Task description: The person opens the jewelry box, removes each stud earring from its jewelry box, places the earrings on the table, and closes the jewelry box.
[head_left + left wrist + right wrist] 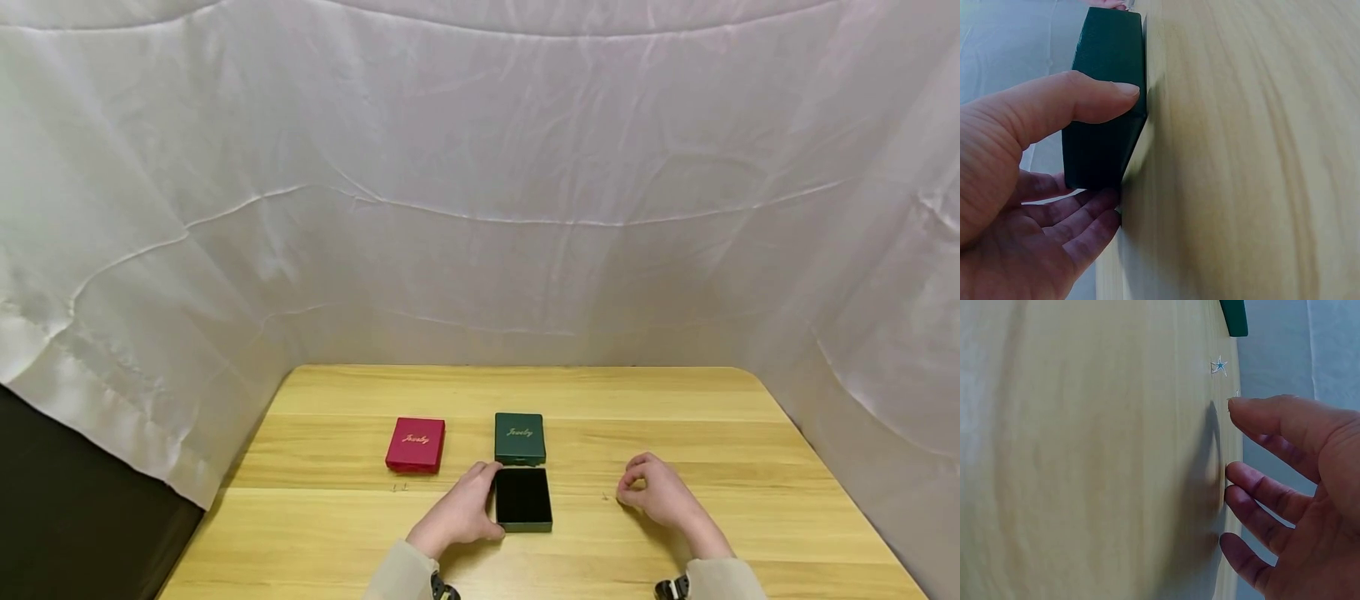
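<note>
My left hand point(467, 510) holds the near, black-lined half of a green jewelry box point(523, 498), thumb at its front edge and fingers along its left side. In the left wrist view the thumb point(1100, 97) lies against the box's green wall point(1100, 156). To the right, my right hand point(658, 493) is low over the table, thumb and forefinger together. The right wrist view shows a small bright earring point(1231, 403) pinched at the thumb tip, mostly hidden. Near it on the wood lies a star-shaped earring point(1220, 365) with a bluish center.
Directly behind the black-lined half is a green lid point(519, 437) with gold lettering. A red jewelry box point(416, 444) stands at the left, with two tiny metallic pieces point(400, 487) in front of it. Pale cloth point(480, 275) hangs round the wooden table point(345, 550).
</note>
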The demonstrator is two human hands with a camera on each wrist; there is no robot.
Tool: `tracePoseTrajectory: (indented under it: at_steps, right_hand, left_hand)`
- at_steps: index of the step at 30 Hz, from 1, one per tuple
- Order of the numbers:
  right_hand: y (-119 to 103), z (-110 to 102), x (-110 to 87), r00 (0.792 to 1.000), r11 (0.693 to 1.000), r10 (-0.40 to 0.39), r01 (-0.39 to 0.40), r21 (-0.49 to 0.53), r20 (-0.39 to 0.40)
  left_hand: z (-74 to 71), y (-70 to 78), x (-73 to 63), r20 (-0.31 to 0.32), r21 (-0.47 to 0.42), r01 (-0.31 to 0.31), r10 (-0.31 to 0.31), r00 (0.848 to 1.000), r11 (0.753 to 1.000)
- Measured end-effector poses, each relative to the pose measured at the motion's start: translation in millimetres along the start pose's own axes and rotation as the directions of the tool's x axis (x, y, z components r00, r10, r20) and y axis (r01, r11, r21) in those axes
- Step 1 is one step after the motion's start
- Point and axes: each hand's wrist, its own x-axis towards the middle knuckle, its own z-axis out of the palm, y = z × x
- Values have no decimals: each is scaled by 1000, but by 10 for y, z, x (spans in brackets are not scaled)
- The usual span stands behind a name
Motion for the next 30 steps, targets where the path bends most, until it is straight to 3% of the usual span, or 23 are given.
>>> tracePoseTrajectory:
  at_steps: [22, 30]
  right_hand:
    - [-5, -5, -4, 1000, 1000, 17, -16, -17, 17]
    - [-36, -29, 18, 1000, 1000, -12, 12, 1, 7]
  left_hand:
    - [21, -22, 17, 5, 4, 6, -6, 1000, 1000]
    - [31, -42, 28, 5, 5, 4, -4, 1000, 1000]
